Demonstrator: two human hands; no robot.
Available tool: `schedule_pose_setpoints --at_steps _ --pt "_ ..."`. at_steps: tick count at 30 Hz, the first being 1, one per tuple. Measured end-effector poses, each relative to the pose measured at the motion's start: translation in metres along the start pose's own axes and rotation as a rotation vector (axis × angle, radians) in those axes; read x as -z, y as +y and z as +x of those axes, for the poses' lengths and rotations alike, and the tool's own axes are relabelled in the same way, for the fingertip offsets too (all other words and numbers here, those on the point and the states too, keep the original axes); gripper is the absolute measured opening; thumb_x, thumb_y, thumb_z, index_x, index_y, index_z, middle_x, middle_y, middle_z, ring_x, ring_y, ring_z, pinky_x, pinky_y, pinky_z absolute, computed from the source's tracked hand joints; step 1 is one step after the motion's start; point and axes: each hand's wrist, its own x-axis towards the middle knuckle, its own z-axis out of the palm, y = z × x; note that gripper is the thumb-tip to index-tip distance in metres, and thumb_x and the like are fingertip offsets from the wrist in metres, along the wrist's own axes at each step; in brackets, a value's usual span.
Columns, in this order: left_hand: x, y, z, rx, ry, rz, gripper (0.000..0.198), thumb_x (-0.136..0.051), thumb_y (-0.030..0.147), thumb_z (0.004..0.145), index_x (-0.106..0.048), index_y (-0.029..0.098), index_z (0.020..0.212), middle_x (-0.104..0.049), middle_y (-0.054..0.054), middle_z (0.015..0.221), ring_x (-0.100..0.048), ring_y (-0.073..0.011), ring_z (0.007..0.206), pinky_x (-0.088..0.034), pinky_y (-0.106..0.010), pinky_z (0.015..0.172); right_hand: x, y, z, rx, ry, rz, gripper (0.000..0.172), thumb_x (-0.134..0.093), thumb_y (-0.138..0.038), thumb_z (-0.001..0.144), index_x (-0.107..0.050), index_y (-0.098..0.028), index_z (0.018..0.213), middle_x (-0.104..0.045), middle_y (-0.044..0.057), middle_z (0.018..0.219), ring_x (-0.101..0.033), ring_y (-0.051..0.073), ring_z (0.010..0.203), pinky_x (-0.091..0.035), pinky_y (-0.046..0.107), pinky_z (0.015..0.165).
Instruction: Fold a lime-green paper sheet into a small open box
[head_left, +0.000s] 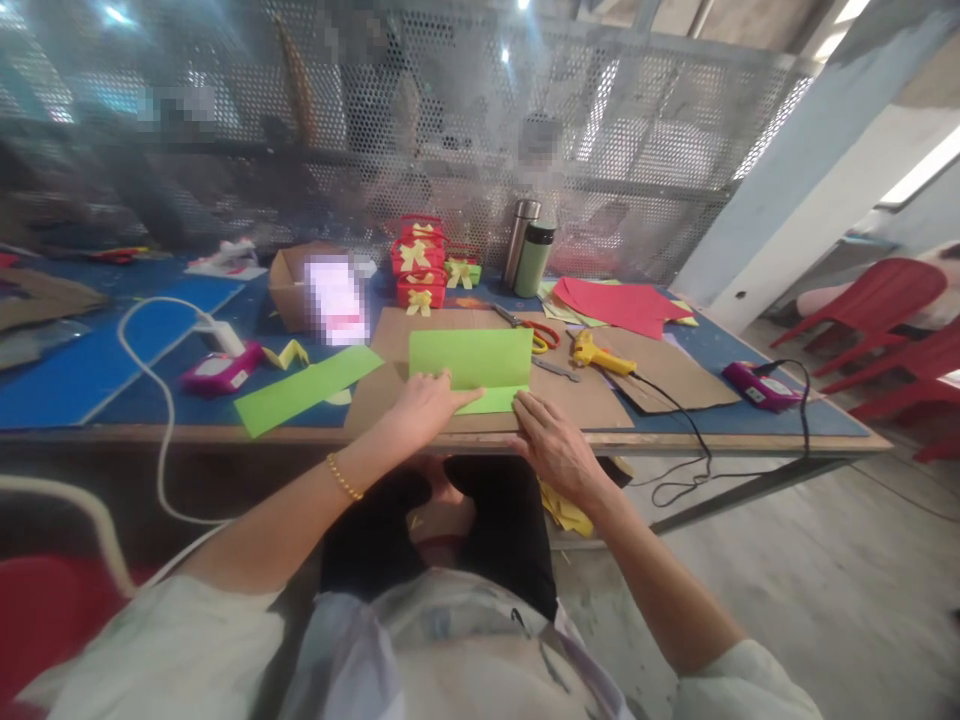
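Note:
A sheet of light green paper (470,357) lies on brown cardboard at the table's front edge, with a crease running across it and a narrower strip in front of the crease. My left hand (420,410) is on its left side, fingers bent against the sheet and thumb stretched along the crease. At the sheet's front right corner, my right hand (555,445) keeps its fingers together and pressed on the paper, thumb low by the edge. Another green paper strip (309,390) lies left of the cardboard (375,385).
Behind the sheet are orange-handled scissors (544,335), a yellow glue gun (602,353) with a black cord, and red paper (619,305). Small red boxes with yellow bows (420,265), two bottles (531,255) and a cardboard box (289,285) stand farther back. A white cable (161,400) hangs left.

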Motion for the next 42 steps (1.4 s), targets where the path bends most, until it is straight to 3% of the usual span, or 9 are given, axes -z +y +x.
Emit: schedule_pose_setpoints --at_steps 8,12,15,20,27,31,36,39,42 --pt "0.008 0.004 -0.004 0.023 -0.036 0.015 0.063 -0.032 0.009 0.102 -0.046 0.048 0.15 -0.062 -0.016 0.129 -0.068 -0.0253 0.106 -0.048 -0.037 0.09 0.004 -0.001 0.002 -0.05 0.011 -0.068 0.046 -0.048 -0.043 0.104 -0.064 -0.013 0.134 -0.062 0.02 0.14 -0.051 0.031 0.133 -0.04 0.054 0.114" --pt "0.004 0.004 -0.005 0.033 -0.01 -0.033 0.062 -0.035 0.009 0.102 -0.048 0.049 0.148 -0.061 -0.015 0.133 -0.066 -0.0252 0.11 -0.046 -0.037 0.092 0.016 -0.004 0.022 -0.012 -0.111 -0.099 0.04 -0.048 -0.045 0.103 -0.073 -0.016 0.092 -0.07 0.016 0.11 -0.059 0.027 0.106 -0.051 0.038 0.089" --pt "0.003 0.003 -0.005 0.039 -0.012 -0.038 0.063 -0.037 0.01 0.102 -0.046 0.05 0.149 -0.061 -0.014 0.133 -0.066 -0.0248 0.109 -0.046 -0.037 0.093 0.024 -0.007 0.035 -0.037 -0.213 -0.122 0.043 -0.046 -0.042 0.105 -0.07 -0.017 0.081 -0.066 0.011 0.087 -0.057 0.022 0.086 -0.045 0.031 0.073" --pt "0.006 0.004 -0.004 0.012 -0.047 0.02 0.062 -0.035 0.013 0.104 -0.039 0.049 0.153 -0.062 -0.013 0.126 -0.065 -0.0238 0.106 -0.045 -0.035 0.09 0.025 -0.019 0.046 -0.108 -0.222 -0.204 0.039 -0.045 -0.049 0.105 -0.07 -0.02 0.106 -0.065 0.011 0.097 -0.055 0.022 0.091 -0.037 0.029 0.068" --pt "-0.008 0.002 -0.007 0.004 0.078 -0.027 0.055 -0.039 0.012 0.102 -0.047 0.038 0.151 -0.062 -0.013 0.114 -0.066 -0.0222 0.097 -0.047 -0.035 0.085 0.015 -0.038 0.043 -0.115 -0.269 -0.285 0.062 -0.04 -0.06 0.102 -0.05 -0.018 0.145 -0.062 0.017 0.109 -0.052 0.03 0.101 -0.043 0.036 0.077" --pt "-0.019 -0.002 -0.015 0.069 0.203 -0.101 0.04 -0.035 0.006 0.099 -0.064 0.015 0.126 -0.063 -0.015 0.105 -0.063 -0.0243 0.097 -0.049 -0.037 0.086 0.014 -0.044 0.04 -0.107 -0.268 -0.276 0.07 -0.043 -0.066 0.098 -0.047 -0.018 0.149 -0.06 0.019 0.107 -0.05 0.033 0.099 -0.043 0.041 0.08" --pt "-0.022 0.004 -0.023 0.264 0.202 -0.134 0.035 -0.032 0.003 0.095 -0.064 0.01 0.106 -0.065 -0.017 0.101 -0.062 -0.0271 0.098 -0.049 -0.039 0.087 0.014 -0.045 0.04 -0.111 -0.26 -0.286 0.079 -0.048 -0.073 0.091 -0.047 -0.018 0.148 -0.059 0.02 0.105 -0.048 0.034 0.097 -0.044 0.043 0.08" --pt "-0.02 0.02 -0.023 0.384 0.221 -0.133 0.031 -0.036 0.02 0.102 -0.065 0.01 0.106 -0.066 -0.019 0.104 -0.061 -0.0305 0.105 -0.047 -0.041 0.091 0.014 -0.046 0.04 -0.109 -0.257 -0.305 0.081 -0.053 -0.072 0.089 -0.047 -0.018 0.149 -0.058 0.02 0.106 -0.048 0.035 0.098 -0.043 0.043 0.08" --pt "-0.016 0.036 -0.019 0.463 0.261 -0.131 0.044 -0.043 0.047 0.102 -0.064 0.009 0.108 -0.066 -0.022 0.109 -0.059 -0.034 0.11 -0.047 -0.043 0.093 0.014 -0.047 0.04 -0.122 -0.248 -0.289 0.077 -0.055 -0.068 0.091 -0.049 -0.017 0.148 -0.059 0.022 0.107 -0.048 0.035 0.099 -0.043 0.043 0.08"
